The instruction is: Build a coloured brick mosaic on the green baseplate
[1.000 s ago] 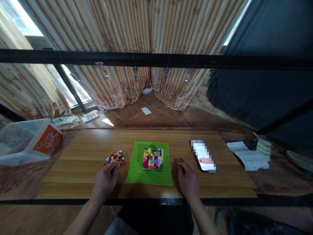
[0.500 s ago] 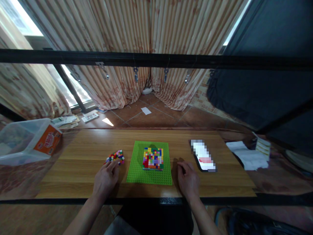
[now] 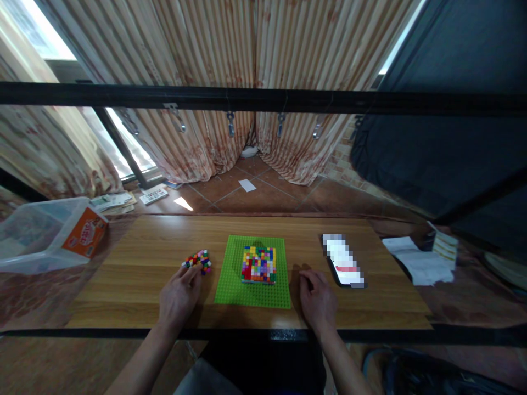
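Observation:
A green studded baseplate (image 3: 230,288) lies on the wooden table, bearing a square block of many-coloured toy bricks (image 3: 258,265). To its left is a pile of loose small bricks (image 3: 201,256). My left hand (image 3: 180,296) is at the near edge of that pile, its fingers drawn together at the bricks; whether one is pinched cannot be seen. Right of the baseplate, my right hand (image 3: 318,299) rests on the table with curled fingers, thumb and forefinger close together. No brick shows at its fingertips.
A phone (image 3: 343,260) with a blurred screen lies right of my right hand. A clear plastic bin (image 3: 49,219) stands beyond the table's left side. White papers (image 3: 426,263) lie off its right end. A black bar (image 3: 263,100) with hanging clips crosses in front of the curtains.
The whole view has shifted slightly. My left hand stays at the loose bricks, with a little more of the pile showing. The right hand and the brick block look unchanged.

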Motion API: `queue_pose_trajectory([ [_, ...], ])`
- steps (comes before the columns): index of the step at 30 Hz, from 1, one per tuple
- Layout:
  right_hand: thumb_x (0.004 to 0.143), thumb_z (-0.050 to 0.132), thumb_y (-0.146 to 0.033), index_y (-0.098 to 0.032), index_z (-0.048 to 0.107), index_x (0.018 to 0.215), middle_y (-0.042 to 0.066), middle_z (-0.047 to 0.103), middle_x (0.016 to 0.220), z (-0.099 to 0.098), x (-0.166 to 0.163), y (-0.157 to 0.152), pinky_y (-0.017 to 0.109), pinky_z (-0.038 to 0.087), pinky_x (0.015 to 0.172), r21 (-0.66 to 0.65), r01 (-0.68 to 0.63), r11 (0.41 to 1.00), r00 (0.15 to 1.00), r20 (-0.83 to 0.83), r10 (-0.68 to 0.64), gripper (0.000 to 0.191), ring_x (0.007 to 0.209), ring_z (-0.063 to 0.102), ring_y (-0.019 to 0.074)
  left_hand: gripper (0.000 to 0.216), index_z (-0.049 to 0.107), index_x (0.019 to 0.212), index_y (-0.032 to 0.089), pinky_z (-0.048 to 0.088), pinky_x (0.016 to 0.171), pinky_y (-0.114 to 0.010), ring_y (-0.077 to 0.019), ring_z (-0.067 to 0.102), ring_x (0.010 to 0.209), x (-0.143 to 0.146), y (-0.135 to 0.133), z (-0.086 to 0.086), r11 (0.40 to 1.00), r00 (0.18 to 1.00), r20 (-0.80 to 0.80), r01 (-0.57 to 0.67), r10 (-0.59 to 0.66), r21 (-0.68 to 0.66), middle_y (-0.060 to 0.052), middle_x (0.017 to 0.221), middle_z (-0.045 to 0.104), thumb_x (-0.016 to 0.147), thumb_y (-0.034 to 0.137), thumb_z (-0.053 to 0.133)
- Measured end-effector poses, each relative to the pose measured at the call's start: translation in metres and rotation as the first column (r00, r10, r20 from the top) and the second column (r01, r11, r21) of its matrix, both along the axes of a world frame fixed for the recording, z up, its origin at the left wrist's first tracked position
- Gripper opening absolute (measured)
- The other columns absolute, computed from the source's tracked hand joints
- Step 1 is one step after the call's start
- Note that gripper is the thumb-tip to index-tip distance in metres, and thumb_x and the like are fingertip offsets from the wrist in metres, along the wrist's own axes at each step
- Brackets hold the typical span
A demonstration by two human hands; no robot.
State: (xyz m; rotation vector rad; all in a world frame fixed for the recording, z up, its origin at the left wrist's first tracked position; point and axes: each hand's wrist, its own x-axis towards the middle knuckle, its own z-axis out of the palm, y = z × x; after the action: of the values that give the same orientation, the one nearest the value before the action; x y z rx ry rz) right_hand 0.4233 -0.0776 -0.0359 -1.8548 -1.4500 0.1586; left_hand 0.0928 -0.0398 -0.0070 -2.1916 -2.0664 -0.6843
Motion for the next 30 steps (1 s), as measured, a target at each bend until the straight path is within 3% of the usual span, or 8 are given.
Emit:
queue_pose_trajectory([
  [6, 0.091, 0.041, -0.039, -0.018, 0.070, 0.091, 0.011, 0.068, 0.096, -0.001, 0.001, 0.001, 0.033, 0.047, 0.070, 0.016, -0.012, 1.000, 1.000, -0.003, 0.012, 0.037, 0.083, 0.062, 0.0207, 0.034, 0.065, 0.114, 0.020, 0.053, 0.073, -0.033, -0.0271, 0.069, 0.091, 0.001, -0.001, -0.001, 0.999, 0.997, 0.071, -0.035, 0.036, -0.020, -0.012, 0.110, 0.071, 0.090, 0.033, 0.044],
  [10, 0.090, 0.040, -0.041, -0.018, 0.070, 0.090, 0.011, 0.068, 0.095, -0.001, 0.002, 0.001, 0.033, 0.047, 0.072, 0.031, -0.023, 0.999, 1.000, -0.010, 0.023, 0.038, 0.083, 0.062, 0.0209, 0.032, 0.064, 0.110, 0.020, 0.053, 0.076, -0.033, -0.0245, 0.069, 0.088, 0.009, -0.003, 0.005, 0.999, 0.972, 0.236, 0.000, 0.008, -0.034, -0.009, 0.104, 0.072, 0.090, 0.034, 0.043],
  [16, 0.090, 0.040, -0.042, -0.018, 0.070, 0.091, 0.011, 0.068, 0.096, -0.001, 0.002, 0.001, 0.033, 0.047, 0.071, 0.013, -0.016, 1.000, 1.000, -0.009, 0.016, 0.039, 0.084, 0.062, 0.0215, 0.024, 0.066, 0.098, 0.022, 0.052, 0.074, -0.028, -0.0201, 0.069, 0.085, 0.037, -0.010, 0.022, 0.983, 0.878, 0.466, 0.166, -0.113, -0.074, -0.004, 0.094, 0.073, 0.090, 0.033, 0.045],
  [22, 0.090, 0.041, -0.044, -0.017, 0.071, 0.091, 0.012, 0.068, 0.098, -0.001, 0.003, 0.000, 0.033, 0.045, 0.070, -0.008, -0.006, 1.000, 1.000, 0.023, 0.006, 0.040, 0.084, 0.062, 0.0220, 0.022, 0.067, 0.095, 0.020, 0.050, 0.068, -0.026, -0.0160, 0.065, 0.076, 0.064, -0.009, 0.025, 0.959, 0.758, 0.631, 0.272, -0.167, -0.073, -0.003, 0.086, 0.070, 0.090, 0.026, 0.048],
  [30, 0.089, 0.042, -0.042, -0.018, 0.070, 0.092, 0.011, 0.068, 0.099, 0.002, 0.002, -0.002, 0.032, 0.045, 0.069, -0.046, 0.003, 0.999, 0.999, 0.035, -0.002, 0.038, 0.086, 0.062, 0.0220, 0.014, 0.070, 0.085, 0.020, 0.051, 0.068, -0.027, -0.0153, 0.063, 0.073, 0.088, 0.016, 0.028, 0.963, 0.677, 0.704, 0.266, -0.215, 0.038, -0.003, 0.081, 0.068, 0.084, 0.017, 0.057],
])
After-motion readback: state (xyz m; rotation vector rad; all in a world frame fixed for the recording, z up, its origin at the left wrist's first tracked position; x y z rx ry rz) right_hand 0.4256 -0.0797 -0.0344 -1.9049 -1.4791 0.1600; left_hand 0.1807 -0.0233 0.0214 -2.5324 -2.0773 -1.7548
